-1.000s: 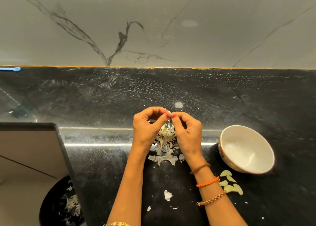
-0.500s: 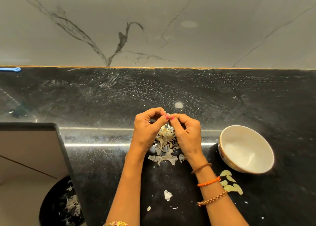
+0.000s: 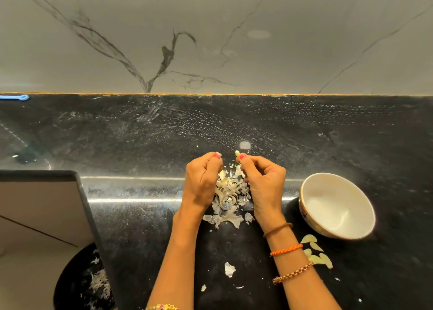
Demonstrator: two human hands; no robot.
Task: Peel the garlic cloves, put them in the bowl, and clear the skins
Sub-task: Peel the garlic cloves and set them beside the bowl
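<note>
My right hand [image 3: 263,181] pinches a small pale garlic clove [image 3: 237,153] at its fingertips. My left hand [image 3: 202,178], fingers curled, pinches a bit of skin [image 3: 218,155] a short way to the left of the clove. Under and between both hands lies a heap of garlic skins [image 3: 228,192] on the black counter. A white bowl [image 3: 337,205] stands tilted to the right of my right wrist, and I see nothing inside it. Several peeled cloves [image 3: 316,254] lie on the counter just in front of the bowl.
Loose skin scraps [image 3: 229,269] lie between my forearms. A black bin [image 3: 86,284] holding skins sits below the counter edge at lower left, beside a counter cut-out [image 3: 42,206]. A marble wall [image 3: 210,35] backs the counter; a blue object [image 3: 16,97] lies far left.
My hands, joined at the fingertips before, have pulled apart. The clove now shows in my right fingertips, and my left hand has moved away to the left with skin.
</note>
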